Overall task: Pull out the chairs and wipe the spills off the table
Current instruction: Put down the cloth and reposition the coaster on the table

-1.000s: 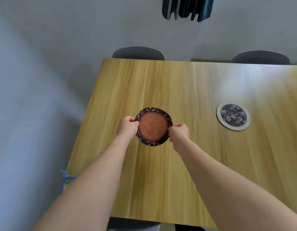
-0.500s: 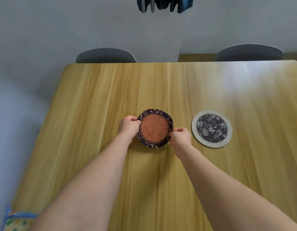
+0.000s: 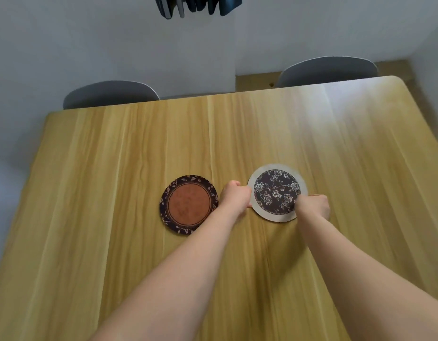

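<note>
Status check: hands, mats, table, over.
Both hands, left and right, grip white-rimmed floral mat. Brown mat lies free on table. No spill visible.

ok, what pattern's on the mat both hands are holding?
White flowers on a dark centre with a pale plain rim, on the mat; clear in the head view.

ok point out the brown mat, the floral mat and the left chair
brown mat (image 3: 189,205), head view, on its plain brown centre
floral mat (image 3: 274,190), head view, on its dark flowered centre
left chair (image 3: 109,94), head view, on its grey backrest
</note>
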### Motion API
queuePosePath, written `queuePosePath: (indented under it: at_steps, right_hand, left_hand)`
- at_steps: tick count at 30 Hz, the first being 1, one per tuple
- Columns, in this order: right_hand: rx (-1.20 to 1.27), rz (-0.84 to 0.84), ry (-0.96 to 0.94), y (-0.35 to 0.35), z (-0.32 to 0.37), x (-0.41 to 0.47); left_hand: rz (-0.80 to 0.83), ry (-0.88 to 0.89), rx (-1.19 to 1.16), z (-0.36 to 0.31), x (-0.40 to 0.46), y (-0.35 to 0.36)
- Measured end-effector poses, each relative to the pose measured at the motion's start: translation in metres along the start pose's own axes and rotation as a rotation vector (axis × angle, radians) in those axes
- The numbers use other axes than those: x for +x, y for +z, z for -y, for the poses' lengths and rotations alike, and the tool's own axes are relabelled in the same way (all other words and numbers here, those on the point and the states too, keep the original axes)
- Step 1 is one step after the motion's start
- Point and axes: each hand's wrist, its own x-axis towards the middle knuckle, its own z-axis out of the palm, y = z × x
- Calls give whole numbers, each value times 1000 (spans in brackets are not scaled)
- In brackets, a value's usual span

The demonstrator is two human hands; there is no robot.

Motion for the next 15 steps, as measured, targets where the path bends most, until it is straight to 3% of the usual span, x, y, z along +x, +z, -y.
queuePosePath:
  at_steps: [3, 8, 15]
  right_hand:
    - [-50, 48, -48, -5, -6, 7]
    - [-59, 121, -90, -8, -17, -6]
    - [-43, 245, -128, 11, -21, -41]
  left_hand:
    - [-89, 10, 87, 5, 7, 16]
    - [-67, 18, 253, 27, -1, 12]
    - [-253, -52, 243, 44, -10, -27]
